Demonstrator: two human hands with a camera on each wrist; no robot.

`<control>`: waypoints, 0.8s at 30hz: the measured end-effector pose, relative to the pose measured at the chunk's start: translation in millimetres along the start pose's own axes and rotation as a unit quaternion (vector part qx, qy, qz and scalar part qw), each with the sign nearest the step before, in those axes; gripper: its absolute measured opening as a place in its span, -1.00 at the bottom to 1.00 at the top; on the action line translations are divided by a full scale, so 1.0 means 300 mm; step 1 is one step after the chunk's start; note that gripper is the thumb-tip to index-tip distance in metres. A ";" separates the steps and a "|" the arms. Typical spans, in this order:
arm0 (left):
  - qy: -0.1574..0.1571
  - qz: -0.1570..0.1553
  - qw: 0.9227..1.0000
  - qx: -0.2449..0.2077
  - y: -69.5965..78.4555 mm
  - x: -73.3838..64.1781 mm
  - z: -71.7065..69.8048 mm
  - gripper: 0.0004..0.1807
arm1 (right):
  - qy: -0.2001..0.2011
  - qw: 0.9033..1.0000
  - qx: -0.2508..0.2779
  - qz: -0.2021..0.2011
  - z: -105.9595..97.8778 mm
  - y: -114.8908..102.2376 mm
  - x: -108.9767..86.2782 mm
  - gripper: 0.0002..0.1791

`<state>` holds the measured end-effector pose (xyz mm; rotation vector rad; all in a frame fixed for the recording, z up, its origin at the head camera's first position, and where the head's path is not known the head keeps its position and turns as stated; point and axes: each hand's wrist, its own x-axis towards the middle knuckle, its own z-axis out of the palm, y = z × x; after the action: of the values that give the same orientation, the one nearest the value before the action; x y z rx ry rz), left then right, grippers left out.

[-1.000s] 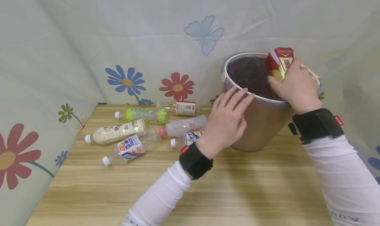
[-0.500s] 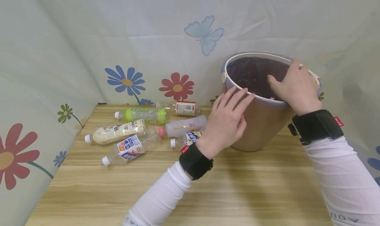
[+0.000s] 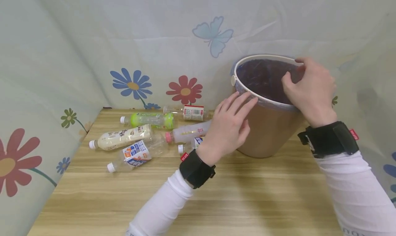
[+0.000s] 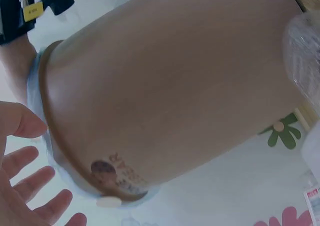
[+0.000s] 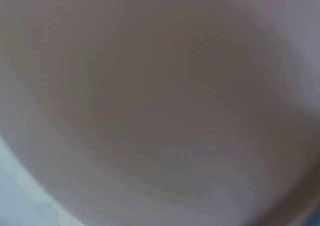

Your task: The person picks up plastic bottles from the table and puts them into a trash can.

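A brown trash bin (image 3: 263, 136) with a cream rim and a bluish plastic liner stands upright on the wooden table. My left hand (image 3: 227, 126) is at its near-left rim, fingers straight and spread, holding nothing. The left wrist view has the bin's wall (image 4: 175, 86) beside the spread fingers of the left hand (image 4: 25, 171). Over the right part of the bin's mouth is my right hand (image 3: 312, 91), its fingers loosely bent and thumb apart, with nothing between them. Only a blurred brown bin surface (image 5: 150, 111) fills most of the right wrist view. The bin's dark inside hides its contents.
Several plastic bottles lie left of the bin: a green-labelled bottle (image 3: 151, 120), a cream bottle (image 3: 123, 137), a clear bottle with a blue-orange label (image 3: 136, 155) and a pink-capped bottle (image 3: 188, 132) among them. A flower-printed curtain (image 3: 173, 40) stands behind the table.
My right hand has let go of a red and yellow carton, which dropped into the bin, and has since lifted slightly with its fingers bending. The left hand has drawn back slightly toward the left.
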<state>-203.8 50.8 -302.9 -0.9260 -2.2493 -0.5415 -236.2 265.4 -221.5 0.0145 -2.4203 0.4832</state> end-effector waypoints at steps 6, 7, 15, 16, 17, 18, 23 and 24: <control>0.002 -0.016 1.000 -0.018 -0.033 -0.049 -0.020 -0.46 | 0.098 0.987 0.113 -0.050 -0.013 -0.070 -0.068 -0.68; 0.002 -0.018 1.000 -0.020 -0.040 -0.060 -0.023 -0.46 | 0.108 0.983 0.133 -0.059 -0.013 -0.083 -0.084 -0.70; -0.017 -0.043 0.998 -0.033 -0.112 -0.168 -0.031 -0.48 | 0.140 0.948 0.239 -0.157 0.027 -0.167 -0.224 -0.80; -0.020 -0.048 0.998 -0.033 -0.121 -0.182 -0.029 -0.48 | 0.138 0.944 0.251 -0.162 0.038 -0.172 -0.243 -0.81; -0.022 -0.054 0.998 -0.034 -0.129 -0.196 -0.027 -0.48 | 0.137 0.941 0.263 -0.164 0.049 -0.175 -0.261 -0.81; -0.022 -0.059 0.997 -0.036 -0.137 -0.210 -0.026 -0.49 | 0.134 0.938 0.273 -0.164 0.061 -0.177 -0.278 -0.81; -0.019 -0.068 0.997 -0.035 -0.166 -0.262 -0.011 -0.50 | 0.123 0.934 0.303 -0.147 0.120 -0.168 -0.352 -0.81; -0.019 -0.069 0.997 -0.034 -0.169 -0.270 -0.007 -0.50 | 0.118 0.934 0.307 -0.143 0.131 -0.165 -0.364 -0.81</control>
<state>-195.7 -22.4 -363.8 -0.8238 -2.3548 -0.6700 -168.2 193.5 -299.8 0.5384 -1.9051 1.0173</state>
